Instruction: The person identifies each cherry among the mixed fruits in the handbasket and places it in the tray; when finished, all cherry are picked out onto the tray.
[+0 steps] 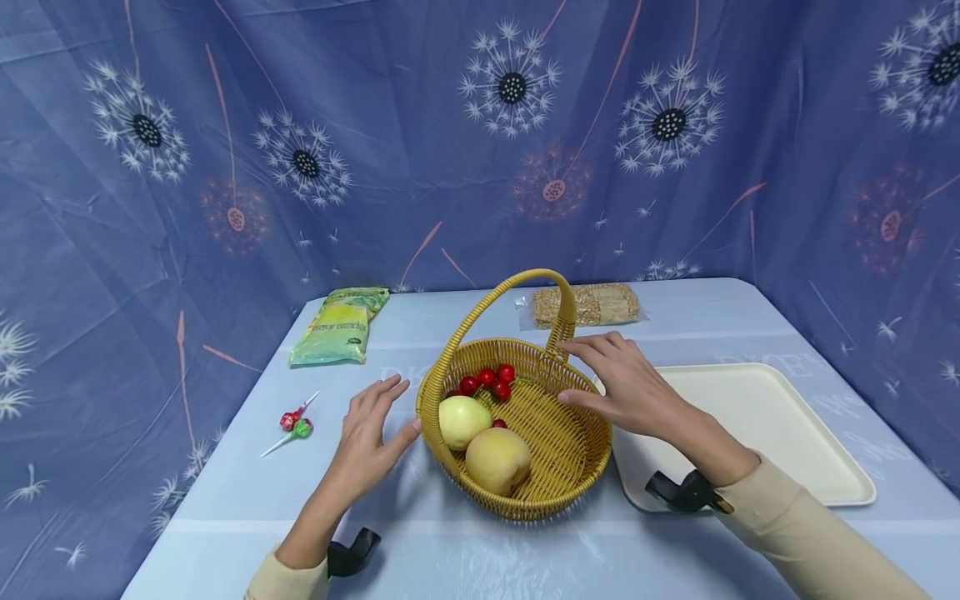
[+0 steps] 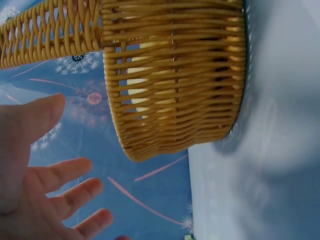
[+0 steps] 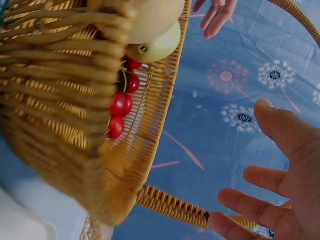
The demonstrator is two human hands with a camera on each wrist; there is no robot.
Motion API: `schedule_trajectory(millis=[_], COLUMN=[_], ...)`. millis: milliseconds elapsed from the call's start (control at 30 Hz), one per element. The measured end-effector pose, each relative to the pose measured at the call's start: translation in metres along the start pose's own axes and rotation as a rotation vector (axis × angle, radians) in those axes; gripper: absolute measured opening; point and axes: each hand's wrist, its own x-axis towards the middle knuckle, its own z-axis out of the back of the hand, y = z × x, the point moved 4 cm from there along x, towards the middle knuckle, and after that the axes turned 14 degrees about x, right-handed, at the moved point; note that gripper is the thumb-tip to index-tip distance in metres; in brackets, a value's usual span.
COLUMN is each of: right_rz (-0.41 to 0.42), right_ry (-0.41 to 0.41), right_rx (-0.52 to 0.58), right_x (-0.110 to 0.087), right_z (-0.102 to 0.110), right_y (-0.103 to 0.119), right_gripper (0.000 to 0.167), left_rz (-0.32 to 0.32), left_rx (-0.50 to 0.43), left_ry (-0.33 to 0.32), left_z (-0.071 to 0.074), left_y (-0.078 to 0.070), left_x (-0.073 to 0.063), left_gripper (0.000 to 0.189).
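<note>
Bench [image 1: 442, 554], pale blue covering; the basket serves as reference throughout.

Item: two beige sleeves, each wrist fitted with a black mount, nearer the wearer than the basket.

Item: left hand [image 1: 367, 442], left of the basket, fingers spread and holding nothing; thumb tip just beside the basket's rim, a gap showing in the left wrist view.

Item: right hand [image 1: 618, 387], at the basket's right, likewise released, fingers extended; fingertips overlap the handle's far-right foot, contact not determinable. Judged the nearer hand to the handle.

Item: wicker basket [image 1: 525, 510], yellow-brown, upright, between the hands: rightward of the left, leftward of the right. Opening near round, no marked long axis; its arched handle [image 1: 567, 310] runs from left rim to far-right rim.

Contents, near to far: one beige-yellow fruit [image 1: 497, 461]; one pale green fruit [image 1: 462, 422]; several red cherries [image 1: 486, 378], mostly by the basket's far wall.

Item: cream tray [image 1: 735, 425], right of the basket.

Item: two lollipops, green [image 1: 302, 428] and red [image 1: 288, 421], left of the basket.

Item: green-yellow packet [image 1: 341, 329], beyond the basket, leftward.

Item: clear packet [image 1: 600, 305] with tan contents, beyond the basket, rightward.

Item: blue dandelion-print cloth [image 1: 420, 125], hanging behind the basket.
</note>
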Motion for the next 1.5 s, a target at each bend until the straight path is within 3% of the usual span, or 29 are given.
schedule_trajectory(millis=[233,533,767,1167,1500], right_rz=[0.008,0.077,0.051,-0.017,-0.032], right_ry=[0.066,0.114,0.174,0.273,0.285], right_rx=[0.07,0.118,0.16,0.208,0.222], right_x=[0.015,0.031,0.042,0.06,0.07], right_z=[-0.007,-0.015,-0.024,-0.04,-0.053], right_y=[0.007,0.013,0.012,0.011,0.004], right_gripper=[0.061,0.057,0.057,0.057,0.054], left_rz=[0.02,0.056,0.08,0.055,0.081], left_rx=[-0.112,-0.165,-0.214,-0.218,-0.23], left_ry=[0.01,0.061,0.083,0.075,0.085], left_z=[-0.005,-0.013,-0.018,-0.025,-0.028], left_y=[0.0,0.0,0.0,0.0,-0.001], left_x=[-0.004,-0.007,-0.008,-0.012,-0.011], left_gripper=[0.053,0.053,0.053,0.05,0.05])
